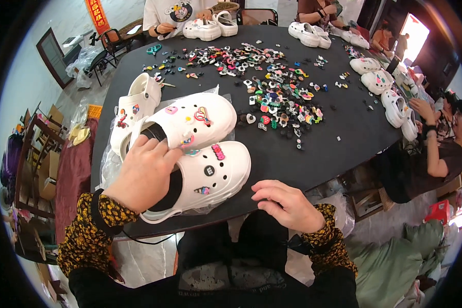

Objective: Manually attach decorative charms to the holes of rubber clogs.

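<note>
Two white clogs lie side by side on a clear plastic bag before me, the far clog [210, 120] and the near clog [223, 172], their toes to the right. Colourful charms sit in their holes. My left hand [148, 167] is closed on the clogs where they meet, its fingers curled over the opening edge; the fingertips are partly hidden. By the table's front edge, right of the toes, hovers my right hand [287, 205], its fingers loosely bent, the thumb apart and nothing visible between them. Another white clog [141, 100] with charms rests behind, at the left.
Loose charms [280, 102] are heaped across the middle of the black table [339, 138]. Teal scissors [154, 49] lie at the far left. More white clogs [203, 30] line the far and right edges, where other people sit working. Green sacks [395, 267] lie on the floor at right.
</note>
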The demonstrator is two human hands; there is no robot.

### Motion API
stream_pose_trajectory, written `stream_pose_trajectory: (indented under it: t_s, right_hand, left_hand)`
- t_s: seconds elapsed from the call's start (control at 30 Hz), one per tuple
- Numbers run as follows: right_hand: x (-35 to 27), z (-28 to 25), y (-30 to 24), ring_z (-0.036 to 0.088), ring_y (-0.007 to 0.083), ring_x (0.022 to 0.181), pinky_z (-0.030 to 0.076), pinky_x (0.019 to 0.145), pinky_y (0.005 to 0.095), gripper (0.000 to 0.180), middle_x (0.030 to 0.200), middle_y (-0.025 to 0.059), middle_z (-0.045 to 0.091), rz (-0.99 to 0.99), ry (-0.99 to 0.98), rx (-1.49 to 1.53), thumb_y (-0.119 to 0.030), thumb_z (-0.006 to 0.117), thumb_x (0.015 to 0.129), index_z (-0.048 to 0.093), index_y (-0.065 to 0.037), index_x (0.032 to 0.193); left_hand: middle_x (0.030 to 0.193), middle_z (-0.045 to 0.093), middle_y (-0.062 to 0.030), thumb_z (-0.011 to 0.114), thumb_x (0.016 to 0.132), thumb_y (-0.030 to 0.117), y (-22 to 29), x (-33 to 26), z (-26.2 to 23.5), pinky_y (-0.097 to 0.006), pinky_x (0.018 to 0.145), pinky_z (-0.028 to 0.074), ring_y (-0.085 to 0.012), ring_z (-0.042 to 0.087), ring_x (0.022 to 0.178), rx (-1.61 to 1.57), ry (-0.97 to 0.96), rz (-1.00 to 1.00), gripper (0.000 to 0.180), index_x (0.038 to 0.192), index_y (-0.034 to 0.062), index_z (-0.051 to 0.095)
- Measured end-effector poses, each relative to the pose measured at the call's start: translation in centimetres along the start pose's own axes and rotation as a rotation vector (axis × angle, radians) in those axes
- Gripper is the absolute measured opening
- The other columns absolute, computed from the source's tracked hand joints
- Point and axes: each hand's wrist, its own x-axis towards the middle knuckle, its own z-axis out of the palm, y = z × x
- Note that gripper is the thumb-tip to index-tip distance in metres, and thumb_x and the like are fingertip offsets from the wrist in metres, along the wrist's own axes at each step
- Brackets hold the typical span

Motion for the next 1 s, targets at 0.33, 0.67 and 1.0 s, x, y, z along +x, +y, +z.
stream_pose_trajectory:
  t_s: [0.33, 0.67, 1.0]
  right_hand:
    - [0.8, -0.5, 0.7, 0.065, 0.0246, 0.087, 0.053, 0.075, 0.031, 0.016, 0.107, 0.0146, 0.062, 0.047, 0.034, 0.022, 0.0, 0.065, 0.085, 0.061, 0.001, 0.101]
    - [1.2, -0.5, 0.6, 0.065, 0.0259, 0.089, 0.053, 0.076, 0.0321, 0.016, 0.104, 0.0135, 0.064, 0.031, -0.005, -0.033, 0.0, 0.066, 0.084, 0.062, 0.0, 0.1]
    - [0.1, -5.9, 1.3, 0.065, 0.0268, 0.089, 0.052, 0.078, 0.0325, 0.013, 0.099, 0.014, 0.065, 0.08, 0.127, -0.243, -0.002, 0.065, 0.084, 0.063, 0.001, 0.097]
  left_hand:
    - [0.081, 0.059, -0.0095, 0.058, 0.081, 0.003, -2.5, -1.2, 3.3, -0.04, 0.076, 0.041, -0.0286, 0.057, 0.081, -0.325, 0.058, -0.097, 0.027, 0.107, 0.006, 0.061]
    - [0.089, 0.058, -0.0086, 0.058, 0.082, 0.004, -3.0, -1.2, 3.1, -0.04, 0.08, 0.041, -0.0283, 0.056, 0.087, -0.31, 0.039, -0.072, 0.03, 0.111, 0.0077, 0.059]
    - [0.133, 0.05, -0.0206, 0.061, 0.085, 0.001, 2.2, -4.2, -0.9, -0.038, 0.096, 0.044, -0.0355, 0.054, 0.115, -0.59, 0.17, -0.277, 0.048, 0.13, -0.0039, 0.047]
